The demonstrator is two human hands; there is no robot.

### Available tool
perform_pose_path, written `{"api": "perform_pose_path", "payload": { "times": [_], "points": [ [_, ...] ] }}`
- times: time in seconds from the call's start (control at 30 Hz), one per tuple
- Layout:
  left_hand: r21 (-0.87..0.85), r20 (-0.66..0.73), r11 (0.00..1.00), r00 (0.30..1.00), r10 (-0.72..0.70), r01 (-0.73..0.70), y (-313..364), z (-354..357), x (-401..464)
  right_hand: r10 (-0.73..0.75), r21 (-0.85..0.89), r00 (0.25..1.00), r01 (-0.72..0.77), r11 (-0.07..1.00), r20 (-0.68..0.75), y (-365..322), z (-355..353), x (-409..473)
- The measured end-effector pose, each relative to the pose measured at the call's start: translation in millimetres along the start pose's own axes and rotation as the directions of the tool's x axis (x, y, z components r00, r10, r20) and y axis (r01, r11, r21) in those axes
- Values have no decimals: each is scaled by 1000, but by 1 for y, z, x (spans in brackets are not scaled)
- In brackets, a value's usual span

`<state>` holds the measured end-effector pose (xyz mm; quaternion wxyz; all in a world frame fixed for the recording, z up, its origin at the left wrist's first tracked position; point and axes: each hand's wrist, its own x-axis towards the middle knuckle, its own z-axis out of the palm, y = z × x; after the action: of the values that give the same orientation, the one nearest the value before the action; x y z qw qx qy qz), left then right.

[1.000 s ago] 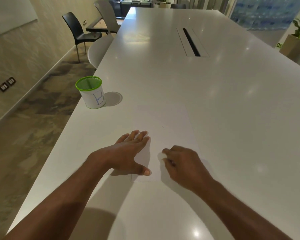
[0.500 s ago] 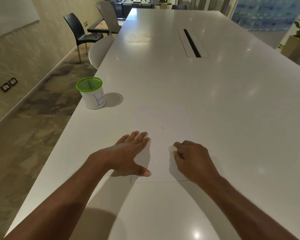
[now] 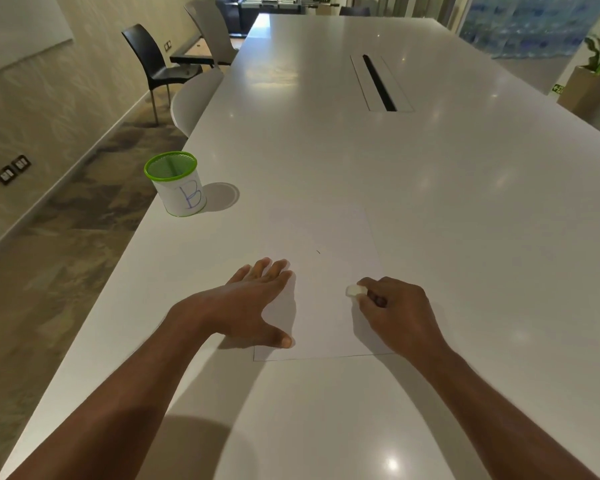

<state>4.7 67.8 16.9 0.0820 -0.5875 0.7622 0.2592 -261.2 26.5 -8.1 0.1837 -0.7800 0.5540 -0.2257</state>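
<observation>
Two hands on one white paper sheet (image 3: 329, 237), at the near end of a white bench (image 3: 465, 202). Left hand (image 3: 253, 303): flat, fingers straight and together, pressing the sheet's left margin, thumb near its front corner. Right hand (image 3: 395, 313): grip clamped on a small white eraser (image 3: 354, 291), free end pointing left, touching the sheet right of centre. Sheet: long axis running away along the bench, short edge nearest. Farther left, by the bench edge: upright green-rimmed mesh cup (image 3: 179, 188) marked B. Far centre: cable slot (image 3: 378, 83).
</observation>
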Motion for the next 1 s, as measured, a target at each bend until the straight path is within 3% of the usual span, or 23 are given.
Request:
{"api": "perform_pose_path", "payload": {
  "times": [0.27, 0.53, 0.77, 0.93, 1.0],
  "points": [
    [20, -141, 998, 988, 61, -59, 48, 19, 11, -33, -18, 999, 33, 999, -1, 1, 0, 0],
    [15, -113, 997, 990, 79, -78, 45, 30, 16, -78, -17, 997, 78, 997, 7, -7, -5, -2],
    [14, -106, 996, 991, 86, -85, 44, 31, 16, -292, 44, 930, 290, 956, 222, -24, -5, -25],
    [21, -106, 997, 991, 80, -78, 44, 30, 16, -199, -94, 978, 205, 974, 67, -8, -11, -3],
    [16, -108, 997, 991, 79, -78, 44, 31, 16, -241, -112, 965, 252, 961, 101, -19, -8, -13]
  ]
}}
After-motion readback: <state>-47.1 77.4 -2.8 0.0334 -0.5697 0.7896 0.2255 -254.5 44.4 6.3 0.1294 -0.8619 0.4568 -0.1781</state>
